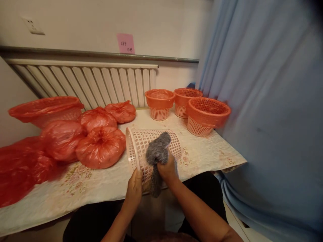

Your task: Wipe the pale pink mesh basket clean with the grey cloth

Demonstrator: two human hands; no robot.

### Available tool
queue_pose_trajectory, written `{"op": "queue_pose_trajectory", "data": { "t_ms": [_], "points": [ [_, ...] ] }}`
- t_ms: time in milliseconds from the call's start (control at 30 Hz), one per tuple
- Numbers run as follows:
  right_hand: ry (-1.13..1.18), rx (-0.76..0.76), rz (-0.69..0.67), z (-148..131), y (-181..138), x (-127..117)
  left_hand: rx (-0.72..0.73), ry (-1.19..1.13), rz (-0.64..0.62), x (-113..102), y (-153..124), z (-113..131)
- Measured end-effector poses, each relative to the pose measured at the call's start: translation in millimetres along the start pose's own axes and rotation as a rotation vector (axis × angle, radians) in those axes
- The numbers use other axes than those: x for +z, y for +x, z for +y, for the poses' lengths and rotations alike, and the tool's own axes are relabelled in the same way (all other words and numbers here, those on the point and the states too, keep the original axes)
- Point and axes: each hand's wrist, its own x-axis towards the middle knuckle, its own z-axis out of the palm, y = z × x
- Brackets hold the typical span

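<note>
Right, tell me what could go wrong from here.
The pale basket lies on its side near the front edge of the table; if the left hand loosens, it might roll off. The grey cloth bunched in the right hand could snag in the basket's holes. The nearest lined basket on the right stands close to the table's side edge, so a bump might knock it down.

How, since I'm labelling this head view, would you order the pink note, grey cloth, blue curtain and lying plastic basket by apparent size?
Largest to smallest:
1. Blue curtain
2. Lying plastic basket, partly covered
3. Grey cloth, bunched up
4. Pink note, farther away
</note>
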Motion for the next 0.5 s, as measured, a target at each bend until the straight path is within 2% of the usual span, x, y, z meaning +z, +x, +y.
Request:
{"op": "queue_pose_trajectory", "data": {
  "t_ms": [100, 200, 267, 367, 500],
  "points": [
    [0.088, -0.180, -0.145, -41.3, -11.4, 14.9, -0.001, 0.081, 0.092, -3.3, 0.8, -11.6],
    [0.070, -0.251, -0.206, -52.9, -13.7, 19.5, 0.005, 0.126, 0.157, -5.6, -0.8, -17.6],
    [0.018, -0.302, -0.224, -44.1, -8.8, 18.9, 0.006, 0.096, 0.120, -5.1, -2.2, -14.5],
    [-0.051, -0.337, -0.198, -16.6, 7.6, 14.8, -0.025, -0.008, 0.036, -2.1, -3.6, -3.0],
    [-0.106, -0.156, -0.091, 25.0, 36.5, 3.4, -0.031, -0.049, -0.011, 0.8, -4.5, 7.1]
  ]
}}
